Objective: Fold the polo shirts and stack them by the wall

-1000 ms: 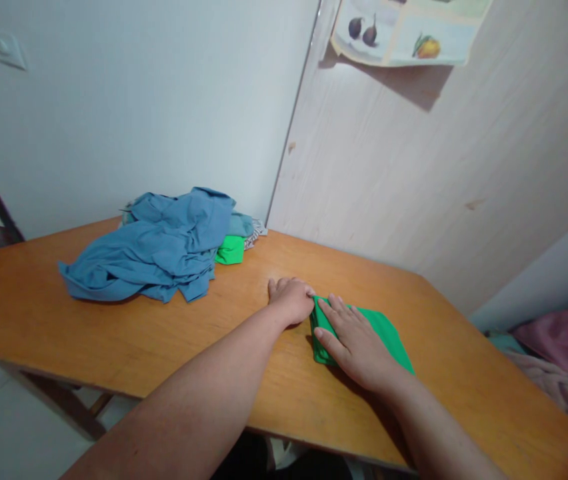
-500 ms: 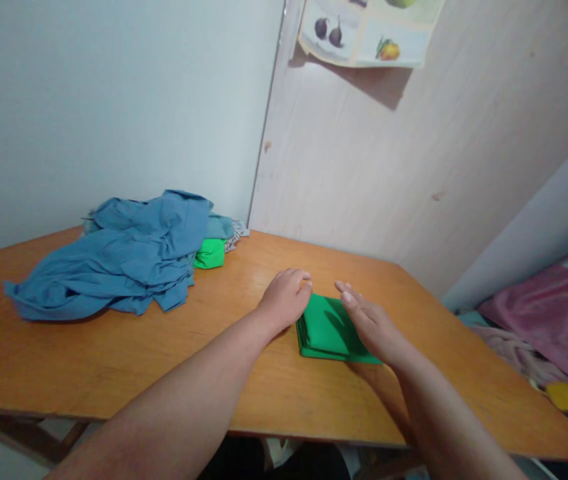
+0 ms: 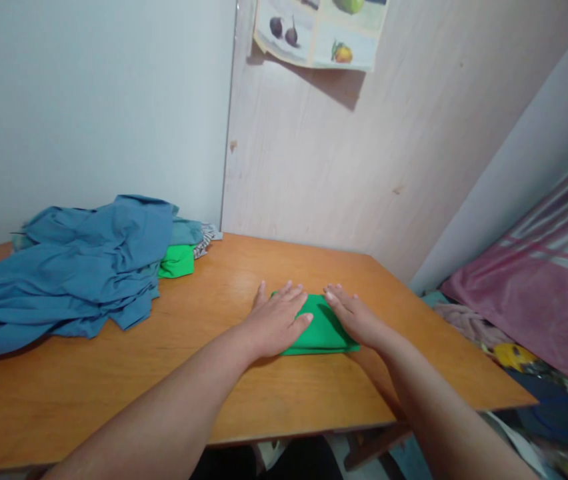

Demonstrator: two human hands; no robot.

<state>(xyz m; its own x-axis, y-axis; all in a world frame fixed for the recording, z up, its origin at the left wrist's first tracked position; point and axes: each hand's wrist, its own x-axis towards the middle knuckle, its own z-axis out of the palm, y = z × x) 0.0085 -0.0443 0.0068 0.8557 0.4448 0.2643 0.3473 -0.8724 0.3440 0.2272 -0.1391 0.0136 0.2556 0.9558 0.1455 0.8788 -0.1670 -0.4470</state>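
A folded green cloth [image 3: 320, 327] lies flat on the wooden table in front of me, its layers showing along the near edge. My left hand [image 3: 278, 322] rests palm down over its left side, fingers stretched out and spread. On the right edge of the cloth lies my right hand [image 3: 351, 313], its fingers straight and fairly close together, covering that side. Neither hand grips the fabric. The cloth's left and right borders are partly hidden beneath the hands.
A heap of crumpled blue cloth [image 3: 84, 267] lies at the left of the table [image 3: 244, 413], with a bright green piece [image 3: 177, 261] and a striped piece [image 3: 206, 240] beside it. A fruit poster [image 3: 314, 40] hangs on the back panel. Pink fabric [image 3: 524, 300] is beyond the table's right edge.
My left hand has gone from curled at the cloth's left corner to lying flat and spread on top. My right hand stays at the right side. The view has turned right.
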